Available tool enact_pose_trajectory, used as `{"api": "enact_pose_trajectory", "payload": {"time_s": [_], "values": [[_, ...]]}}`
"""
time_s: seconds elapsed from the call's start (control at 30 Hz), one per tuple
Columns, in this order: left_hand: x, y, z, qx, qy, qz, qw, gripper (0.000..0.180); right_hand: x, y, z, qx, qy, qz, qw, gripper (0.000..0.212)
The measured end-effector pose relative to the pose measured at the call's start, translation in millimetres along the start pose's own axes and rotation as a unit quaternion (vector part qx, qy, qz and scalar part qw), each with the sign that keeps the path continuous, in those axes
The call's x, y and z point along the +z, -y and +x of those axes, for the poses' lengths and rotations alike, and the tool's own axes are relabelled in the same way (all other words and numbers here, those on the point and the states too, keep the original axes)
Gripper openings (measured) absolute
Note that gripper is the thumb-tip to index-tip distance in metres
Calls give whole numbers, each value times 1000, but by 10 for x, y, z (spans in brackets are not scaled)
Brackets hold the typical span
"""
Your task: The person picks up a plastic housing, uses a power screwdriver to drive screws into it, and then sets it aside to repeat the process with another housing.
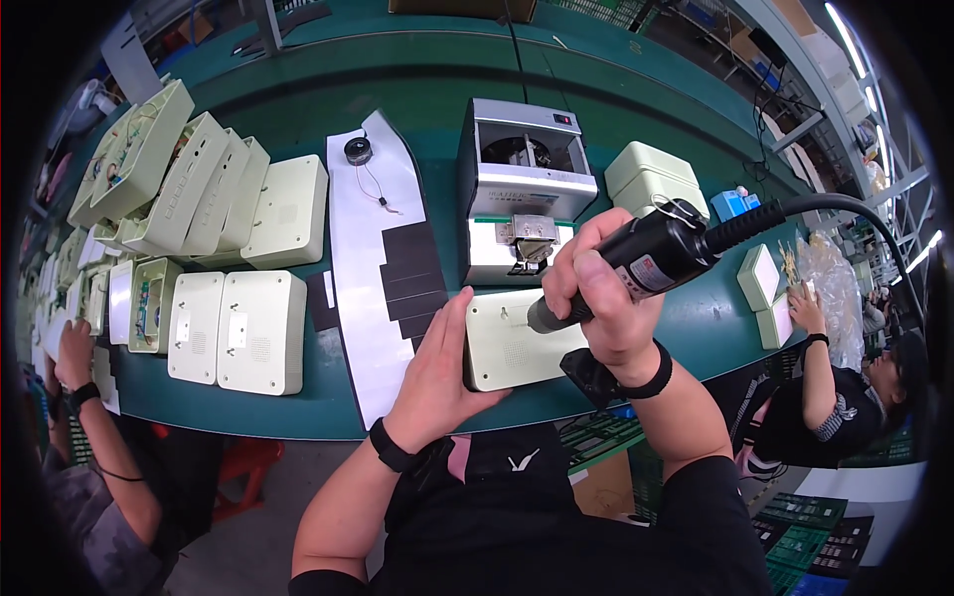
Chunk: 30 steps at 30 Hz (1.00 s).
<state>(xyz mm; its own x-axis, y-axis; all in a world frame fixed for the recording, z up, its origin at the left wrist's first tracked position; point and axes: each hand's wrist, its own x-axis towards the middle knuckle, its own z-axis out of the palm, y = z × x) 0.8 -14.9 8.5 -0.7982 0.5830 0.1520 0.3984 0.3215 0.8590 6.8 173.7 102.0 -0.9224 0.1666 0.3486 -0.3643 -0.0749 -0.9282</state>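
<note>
Snugly within right fingers, black tool

A factory assembly floor around me, long green workbench, corded power tool in my right hand, stacked pale plastic housings, co-workers both sides, tube lights overhead.
</note>
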Motion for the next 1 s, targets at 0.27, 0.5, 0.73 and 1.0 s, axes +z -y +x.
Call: {"api": "enact_pose_trajectory", "payload": {"time_s": [0.27,0.5,0.73,1.0], "values": [[-16,-14,-13,12,-10,17,1000,114,-28,406,351,-78,6,18,997,18],[7,-16,-31,14,-9,25,1000,113,18,349,649,-95,-49,-71,992,20],[-7,1,-41,8,-16,5,1000,112,264,529,49,-9,57,40,998,29],[-13,40,-25,27,-28,7,999,110,331,494,-41,-58,76,-11,995,34]]}}
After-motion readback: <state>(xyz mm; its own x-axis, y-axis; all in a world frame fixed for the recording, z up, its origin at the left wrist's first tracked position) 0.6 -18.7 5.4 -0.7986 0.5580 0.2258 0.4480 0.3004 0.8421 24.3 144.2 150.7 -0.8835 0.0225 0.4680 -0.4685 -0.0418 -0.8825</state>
